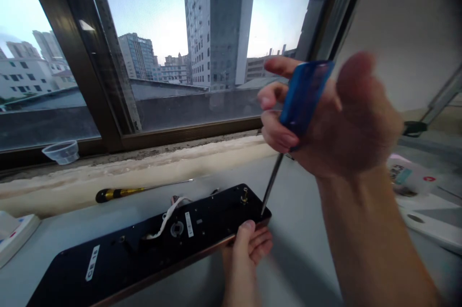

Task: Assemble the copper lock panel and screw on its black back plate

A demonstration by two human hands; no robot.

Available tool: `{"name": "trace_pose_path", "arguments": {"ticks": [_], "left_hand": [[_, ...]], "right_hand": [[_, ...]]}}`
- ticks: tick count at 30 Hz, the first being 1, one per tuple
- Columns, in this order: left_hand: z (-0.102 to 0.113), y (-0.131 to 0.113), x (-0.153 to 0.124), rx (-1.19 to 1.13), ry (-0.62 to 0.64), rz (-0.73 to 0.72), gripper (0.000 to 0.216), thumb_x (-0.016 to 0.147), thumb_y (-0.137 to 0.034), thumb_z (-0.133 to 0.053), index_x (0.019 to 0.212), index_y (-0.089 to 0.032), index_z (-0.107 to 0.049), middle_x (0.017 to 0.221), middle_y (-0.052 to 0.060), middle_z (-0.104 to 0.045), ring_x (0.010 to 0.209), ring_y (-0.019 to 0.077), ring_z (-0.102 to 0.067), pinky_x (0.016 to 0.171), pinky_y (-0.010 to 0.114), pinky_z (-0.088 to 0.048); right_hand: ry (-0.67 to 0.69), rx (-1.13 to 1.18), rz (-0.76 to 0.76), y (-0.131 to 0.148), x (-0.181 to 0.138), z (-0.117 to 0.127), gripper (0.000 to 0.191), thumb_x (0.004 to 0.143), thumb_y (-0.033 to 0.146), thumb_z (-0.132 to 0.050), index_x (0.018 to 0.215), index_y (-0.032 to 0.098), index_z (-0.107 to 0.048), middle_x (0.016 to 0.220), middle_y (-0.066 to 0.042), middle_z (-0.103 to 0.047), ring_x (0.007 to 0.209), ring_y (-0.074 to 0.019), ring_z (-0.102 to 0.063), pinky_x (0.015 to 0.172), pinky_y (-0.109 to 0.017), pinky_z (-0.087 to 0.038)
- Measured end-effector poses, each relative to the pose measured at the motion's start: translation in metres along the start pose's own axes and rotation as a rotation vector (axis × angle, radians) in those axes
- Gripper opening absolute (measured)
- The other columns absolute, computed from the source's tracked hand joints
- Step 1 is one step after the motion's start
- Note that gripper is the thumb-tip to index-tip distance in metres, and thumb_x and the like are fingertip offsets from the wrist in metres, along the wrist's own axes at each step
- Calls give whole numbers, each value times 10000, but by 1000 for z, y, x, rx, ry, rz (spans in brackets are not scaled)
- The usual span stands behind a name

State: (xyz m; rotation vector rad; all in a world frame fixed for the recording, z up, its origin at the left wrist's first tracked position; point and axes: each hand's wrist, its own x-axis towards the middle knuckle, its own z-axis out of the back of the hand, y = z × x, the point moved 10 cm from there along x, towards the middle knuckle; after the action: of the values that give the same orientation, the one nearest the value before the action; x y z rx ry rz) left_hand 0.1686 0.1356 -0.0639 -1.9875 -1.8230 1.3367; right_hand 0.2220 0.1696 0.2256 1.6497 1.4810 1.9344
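Note:
A long black door-lock panel [151,244] lies flat on the grey table, inner side up, with a white wire bundle [166,218], labels and a brass post [244,196] showing. My left hand [249,244] grips its near right corner, thumb on top. My right hand [325,119] is closed round the blue handle of a screwdriver [301,97]. The screwdriver's metal shaft [271,184] slants down, and its tip rests at the panel's far right corner.
A second screwdriver with a black and yellow handle [119,193] lies by the window ledge. A clear plastic cup [62,152] sits on the sill. A white box [16,235] is at the left edge. Packets and a white plate [429,225] lie at right.

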Motion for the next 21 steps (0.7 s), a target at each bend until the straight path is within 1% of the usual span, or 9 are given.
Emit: {"name": "trace_pose_path", "arguments": {"ticks": [2,5,8,11,14,16,18,20,21], "left_hand": [[0,0,0,-6,3,-3,150,693,-200,-612,631,-86,-686,611,106,-715,592,190,-671,577,262,-532],[1,1,1,-23,8,-14,135,654,-212,-649,635,-85,-689,608,106,-716,575,187,-665,574,267,-533],[1,1,1,-37,16,-24,131,629,-222,-666,623,-93,-689,602,101,-716,562,185,-661,566,268,-531],[0,1,2,-40,30,-31,160,620,-241,-669,632,-84,-695,609,109,-717,572,186,-663,561,261,-524],[0,2,3,-38,38,-31,199,612,-256,-677,673,-68,-700,640,120,-723,590,189,-665,571,261,-524],[1,3,4,-36,38,-27,191,614,-250,-678,673,-70,-698,635,114,-722,586,186,-664,577,263,-527],[1,3,4,-34,39,-22,176,628,-243,-668,666,-74,-697,626,110,-721,583,184,-663,581,264,-529],[1,4,4,-32,42,-15,182,648,-241,-651,668,-67,-699,637,119,-721,594,186,-665,585,264,-529],[1,4,5,-30,43,-12,186,655,-240,-645,671,-63,-699,644,125,-722,600,188,-667,587,266,-529]], "right_hand": [[-60,-100,-20,-2,0,3,352,765,530,-514,899,215,-593,759,20,-550,484,-72,-500,398,-205,-385],[-141,-249,84,9,-2,2,226,761,426,-592,791,204,-564,740,19,-552,548,-103,-562,398,-201,-412],[-319,-374,197,27,-11,8,229,682,343,-688,824,231,-548,772,29,-575,484,-89,-528,357,-196,-387],[-466,-518,218,38,-19,16,186,735,388,-617,805,216,-618,723,23,-571,461,-57,-470,342,-169,-318],[-383,-435,207,35,-15,12,194,763,370,-603,682,194,-593,675,8,-574,480,-88,-522,383,-201,-401],[-352,-355,182,32,-12,12,175,740,391,-631,782,226,-589,617,22,-560,404,-91,-493,329,-210,-382],[-390,-316,151,29,-11,19,323,736,533,-574,889,249,-598,573,25,-528,334,-79,-413,259,-206,-293],[-409,-267,103,25,-10,24,474,734,644,-476,869,215,-625,605,-4,-526,378,-88,-436,286,-219,-327],[-397,-246,81,22,-8,23,483,747,641,-457,825,197,-631,639,-18,-534,432,-98,-476,331,-225,-375]]}}
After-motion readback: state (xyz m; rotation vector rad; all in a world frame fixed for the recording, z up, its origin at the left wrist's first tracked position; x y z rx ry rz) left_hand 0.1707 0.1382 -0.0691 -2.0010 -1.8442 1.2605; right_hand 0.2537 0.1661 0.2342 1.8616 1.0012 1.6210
